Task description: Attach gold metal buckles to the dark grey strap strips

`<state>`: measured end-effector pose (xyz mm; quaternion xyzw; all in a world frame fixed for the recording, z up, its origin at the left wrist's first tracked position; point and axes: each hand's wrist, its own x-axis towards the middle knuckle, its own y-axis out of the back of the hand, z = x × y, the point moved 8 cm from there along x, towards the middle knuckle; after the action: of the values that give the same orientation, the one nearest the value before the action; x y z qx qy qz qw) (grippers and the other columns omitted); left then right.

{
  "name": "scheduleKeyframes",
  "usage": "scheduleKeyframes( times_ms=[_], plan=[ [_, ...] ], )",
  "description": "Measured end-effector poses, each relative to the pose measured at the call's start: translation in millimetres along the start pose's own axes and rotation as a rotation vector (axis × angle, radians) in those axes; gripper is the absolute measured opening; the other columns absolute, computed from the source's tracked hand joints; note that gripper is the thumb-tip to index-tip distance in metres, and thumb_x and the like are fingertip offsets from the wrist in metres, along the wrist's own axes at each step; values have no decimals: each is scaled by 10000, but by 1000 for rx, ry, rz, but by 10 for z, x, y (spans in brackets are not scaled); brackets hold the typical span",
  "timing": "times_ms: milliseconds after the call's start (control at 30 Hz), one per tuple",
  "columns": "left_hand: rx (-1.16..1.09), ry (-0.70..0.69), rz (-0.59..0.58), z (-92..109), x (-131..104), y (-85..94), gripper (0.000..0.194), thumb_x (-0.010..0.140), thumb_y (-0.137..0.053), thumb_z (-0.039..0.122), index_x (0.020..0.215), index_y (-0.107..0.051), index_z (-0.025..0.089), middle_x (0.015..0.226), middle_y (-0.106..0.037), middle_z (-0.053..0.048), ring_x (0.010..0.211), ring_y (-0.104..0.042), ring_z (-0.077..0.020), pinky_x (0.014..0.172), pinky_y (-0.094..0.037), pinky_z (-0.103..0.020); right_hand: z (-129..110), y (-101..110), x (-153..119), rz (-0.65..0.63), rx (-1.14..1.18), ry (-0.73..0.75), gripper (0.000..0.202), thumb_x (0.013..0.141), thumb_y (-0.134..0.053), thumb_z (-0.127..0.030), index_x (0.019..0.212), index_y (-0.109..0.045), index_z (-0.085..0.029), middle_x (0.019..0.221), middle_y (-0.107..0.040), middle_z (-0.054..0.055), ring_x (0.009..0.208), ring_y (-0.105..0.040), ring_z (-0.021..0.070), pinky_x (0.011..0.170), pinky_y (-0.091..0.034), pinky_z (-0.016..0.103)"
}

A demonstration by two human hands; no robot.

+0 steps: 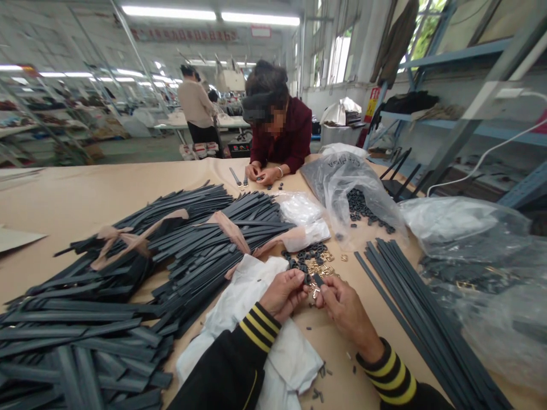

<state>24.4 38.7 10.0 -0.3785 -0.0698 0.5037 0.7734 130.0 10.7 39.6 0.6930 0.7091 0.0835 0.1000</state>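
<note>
My left hand [284, 295] is closed in a pinch on a small dark strap loop [306, 278], its thumb and fingertips together. My right hand [347, 314] faces it, thumb and fingers closed on a short dark strap piece [318, 279]. A gap of a few centimetres separates the two sets of fingertips. Just beyond them lies a loose pile of gold buckles [321, 263], with a heap of dark strap loops [301, 254] alongside. Crumpled white cloth [231, 296] spreads under my left forearm. Whether a buckle sits in my right fingers is hidden.
Bundles of dark straps [222, 239] cover the left, some tied with tan cloth [123, 245]. Long straps [410, 302] lie at right. A clear bag [354, 188] spills dark loops. Across the table [98, 176], a person in dark red [280, 131] leans over small parts.
</note>
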Motion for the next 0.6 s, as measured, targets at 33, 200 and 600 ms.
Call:
scheduleKeyframes(
  times_ms=[33,200,600],
  plan=[
    [-8,5,-1,-2,3,7,252,643,-681,246,682,-472,110,574,-557,3,495,-515,-27,485,-435,-96,-14,-5,-2,-2,-15,9,196,791,-420,-349,795,-499,-170,574,-592,2,461,-517,112,419,-369,211],
    [70,-23,63,-2,24,40,299,620,-694,291,671,-464,106,548,-562,1,463,-502,-26,477,-418,-101,-34,-12,1,22,-113,15,189,807,-403,-338,765,-488,-175,581,-613,9,527,-567,131,533,-420,239],
    [779,-305,73,-40,58,34,169,762,-462,311,712,-440,151,579,-538,-6,507,-507,-108,498,-396,-224,285,-105,63,-128,-422,32,214,783,-345,-294,613,-447,-214,475,-597,3,492,-583,144,550,-435,227]
  ],
)
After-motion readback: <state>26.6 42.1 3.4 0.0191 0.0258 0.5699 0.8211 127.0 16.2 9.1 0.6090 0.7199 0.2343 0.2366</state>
